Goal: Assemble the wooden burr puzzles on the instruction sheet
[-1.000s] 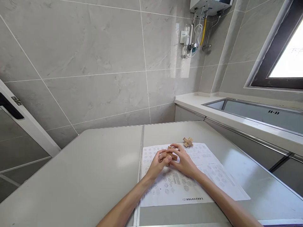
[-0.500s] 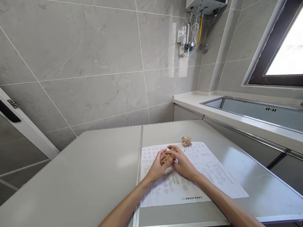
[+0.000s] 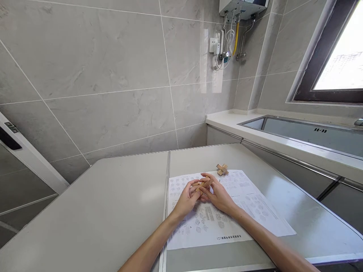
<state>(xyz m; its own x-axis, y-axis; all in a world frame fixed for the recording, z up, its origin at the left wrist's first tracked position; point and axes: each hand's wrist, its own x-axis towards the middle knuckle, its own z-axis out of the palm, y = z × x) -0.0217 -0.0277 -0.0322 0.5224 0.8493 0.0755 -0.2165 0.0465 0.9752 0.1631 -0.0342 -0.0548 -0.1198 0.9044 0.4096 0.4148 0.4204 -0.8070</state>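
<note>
Clasping one wooden puzzle [image 3: 204, 184], left hand [image 3: 185, 199], right hand [image 3: 219, 196]; one cross [image 3: 222, 169] beyond

wooden puzzle [image 3: 204, 184] mostly hidden, sheet print [image 3: 215, 215] illegible

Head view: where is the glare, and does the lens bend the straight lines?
In the head view, the dark-framed window is washed out white; the glossy grey wall tiles carry a pale reflected streak; the tile joints lean outward, a wide-lens effect; the left hand, right hand and small light wooden puzzle between them look sharp.
</note>
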